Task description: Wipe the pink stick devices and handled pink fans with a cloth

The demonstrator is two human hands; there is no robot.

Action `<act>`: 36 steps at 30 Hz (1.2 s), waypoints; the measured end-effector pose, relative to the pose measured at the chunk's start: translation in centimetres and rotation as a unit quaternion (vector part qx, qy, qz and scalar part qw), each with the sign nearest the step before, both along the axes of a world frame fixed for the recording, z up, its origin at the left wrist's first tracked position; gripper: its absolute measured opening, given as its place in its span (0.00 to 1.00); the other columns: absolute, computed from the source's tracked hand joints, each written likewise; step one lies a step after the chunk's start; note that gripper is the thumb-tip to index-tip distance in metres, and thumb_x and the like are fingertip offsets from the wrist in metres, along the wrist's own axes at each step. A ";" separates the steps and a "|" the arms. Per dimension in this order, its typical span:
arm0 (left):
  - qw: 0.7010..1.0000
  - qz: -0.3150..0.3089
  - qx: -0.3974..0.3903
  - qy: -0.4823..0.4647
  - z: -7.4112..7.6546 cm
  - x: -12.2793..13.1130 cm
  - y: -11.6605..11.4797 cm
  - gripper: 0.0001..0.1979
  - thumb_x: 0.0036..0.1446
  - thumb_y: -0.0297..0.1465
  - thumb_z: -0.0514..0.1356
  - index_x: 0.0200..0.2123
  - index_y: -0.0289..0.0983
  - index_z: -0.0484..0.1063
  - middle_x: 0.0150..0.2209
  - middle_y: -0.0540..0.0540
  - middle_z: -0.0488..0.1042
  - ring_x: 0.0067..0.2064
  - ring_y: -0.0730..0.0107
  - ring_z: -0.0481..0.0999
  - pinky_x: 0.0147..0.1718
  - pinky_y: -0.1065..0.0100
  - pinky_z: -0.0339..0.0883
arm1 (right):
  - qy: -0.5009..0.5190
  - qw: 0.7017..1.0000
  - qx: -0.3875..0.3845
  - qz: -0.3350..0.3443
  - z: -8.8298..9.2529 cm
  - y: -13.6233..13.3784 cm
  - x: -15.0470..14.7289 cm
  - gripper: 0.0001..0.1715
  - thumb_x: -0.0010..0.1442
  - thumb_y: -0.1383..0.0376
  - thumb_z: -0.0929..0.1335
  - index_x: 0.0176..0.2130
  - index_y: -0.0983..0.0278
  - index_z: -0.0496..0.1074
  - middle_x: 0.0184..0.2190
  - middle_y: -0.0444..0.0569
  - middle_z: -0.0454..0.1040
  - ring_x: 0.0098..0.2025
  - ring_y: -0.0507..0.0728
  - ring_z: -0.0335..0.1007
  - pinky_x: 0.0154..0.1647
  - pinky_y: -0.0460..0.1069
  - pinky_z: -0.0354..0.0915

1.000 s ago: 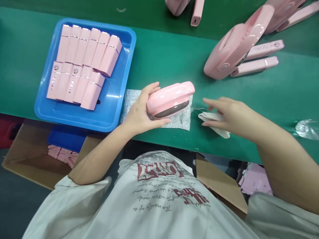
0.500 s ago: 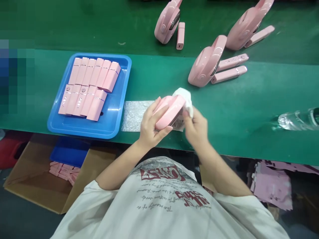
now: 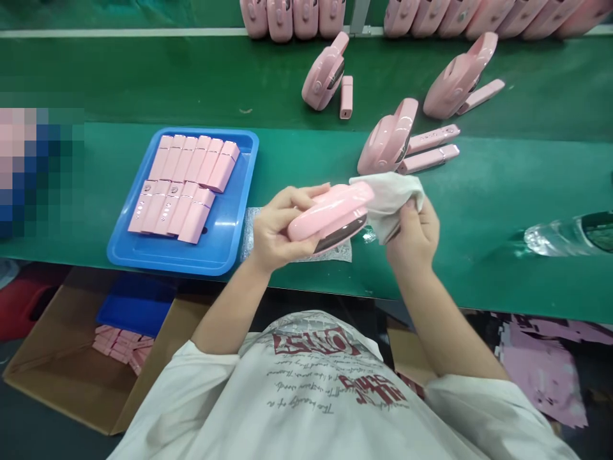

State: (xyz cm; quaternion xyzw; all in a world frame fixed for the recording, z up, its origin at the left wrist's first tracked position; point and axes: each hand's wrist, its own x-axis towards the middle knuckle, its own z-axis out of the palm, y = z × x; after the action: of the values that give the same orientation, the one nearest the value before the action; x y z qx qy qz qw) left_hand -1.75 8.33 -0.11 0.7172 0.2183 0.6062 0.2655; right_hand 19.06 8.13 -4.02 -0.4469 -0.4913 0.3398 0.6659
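A glossy pink device (image 3: 330,207) with a dark panel on its lower side is gripped in my left hand (image 3: 280,230), fingers wrapped round its left end. My right hand (image 3: 416,233) pinches a white cloth (image 3: 387,195), whose left edge meets the right end of the device. Below them a clear bubble-wrap sheet (image 3: 249,236) lies on the green table (image 3: 479,255), partly hidden by my left hand and the device. To the left, a blue tray (image 3: 220,255) holds two rows of pink boxy sticks (image 3: 191,214).
Beyond my hands stand pink devices (image 3: 385,144) with pink sticks (image 3: 431,160) beside them. More devices (image 3: 306,19) line the back. A clear bottle (image 3: 560,236) lies at right. Below the table sits an open cardboard box (image 3: 57,364).
My right hand has moved right, stretching the cloth out from the device. The device has turned flatter, showing its dark panel. The view has tilted up, bringing the back row into sight.
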 end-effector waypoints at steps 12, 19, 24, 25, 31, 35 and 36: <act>0.998 0.041 -0.030 -0.038 0.3 2.8 5.5 0.03 0.55 0.36 0.67 0.34 0.47 0.80 0.36 0.51 0.76 0.43 0.67 0.79 0.44 0.59 0.74 | -0.309 0.881 0.341 0.109 2.4 1.8 -2.0 0.19 0.61 0.51 0.67 0.45 0.61 0.66 0.43 0.53 0.75 0.48 0.65 0.74 0.46 0.63 0.73; 0.993 0.022 -0.111 -0.045 -0.9 3.1 5.8 0.10 0.46 0.38 0.72 0.33 0.46 0.80 0.36 0.51 0.76 0.40 0.67 0.78 0.42 0.60 0.73 | -0.251 0.904 0.338 0.078 0.5 1.2 -2.7 0.16 0.57 0.56 0.71 0.40 0.61 0.65 0.41 0.51 0.72 0.44 0.61 0.73 0.40 0.58 0.72; 0.988 0.017 -0.154 -0.020 -0.8 3.2 5.6 0.16 0.41 0.42 0.73 0.34 0.44 0.79 0.36 0.49 0.77 0.40 0.65 0.77 0.40 0.62 0.72 | -0.235 0.912 0.326 0.086 0.7 0.5 -2.8 0.13 0.57 0.58 0.71 0.38 0.62 0.66 0.35 0.48 0.71 0.38 0.59 0.73 0.34 0.54 0.71; 0.986 0.019 -0.163 -0.010 -0.8 3.1 5.6 0.16 0.42 0.44 0.73 0.34 0.44 0.79 0.36 0.49 0.77 0.41 0.64 0.77 0.40 0.62 0.72 | -0.236 0.911 0.327 0.087 0.8 0.4 -2.7 0.13 0.57 0.59 0.71 0.38 0.62 0.66 0.34 0.48 0.71 0.38 0.59 0.73 0.33 0.54 0.71; 0.983 0.006 -0.186 -0.011 -0.5 3.2 5.2 0.18 0.44 0.46 0.71 0.35 0.42 0.78 0.37 0.48 0.76 0.41 0.65 0.77 0.38 0.64 0.73 | -0.275 0.894 0.342 0.093 1.7 0.0 -2.2 0.15 0.56 0.61 0.73 0.38 0.64 0.66 0.35 0.48 0.72 0.38 0.60 0.74 0.31 0.55 0.73; 0.980 -0.019 -0.196 -0.027 0.0 3.2 5.1 0.15 0.44 0.42 0.72 0.35 0.43 0.78 0.36 0.51 0.76 0.42 0.65 0.78 0.37 0.66 0.74 | -0.258 0.902 0.332 0.093 2.0 0.1 -2.3 0.13 0.56 0.61 0.72 0.36 0.63 0.66 0.33 0.47 0.71 0.35 0.56 0.72 0.30 0.52 0.71; 0.978 -0.016 -0.209 -0.016 0.1 3.1 5.0 0.16 0.44 0.44 0.71 0.34 0.44 0.79 0.36 0.51 0.76 0.42 0.65 0.78 0.38 0.65 0.74 | -0.252 0.901 0.341 0.091 2.0 0.2 -2.4 0.13 0.56 0.60 0.72 0.36 0.63 0.65 0.32 0.46 0.71 0.33 0.55 0.72 0.28 0.51 0.70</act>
State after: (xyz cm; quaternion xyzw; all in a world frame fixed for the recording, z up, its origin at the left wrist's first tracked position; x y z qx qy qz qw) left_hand 1.39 13.33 -0.03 0.6395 0.3247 0.5539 0.4229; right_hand 16.66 8.30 -2.00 -0.2167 -0.7669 0.0872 0.5977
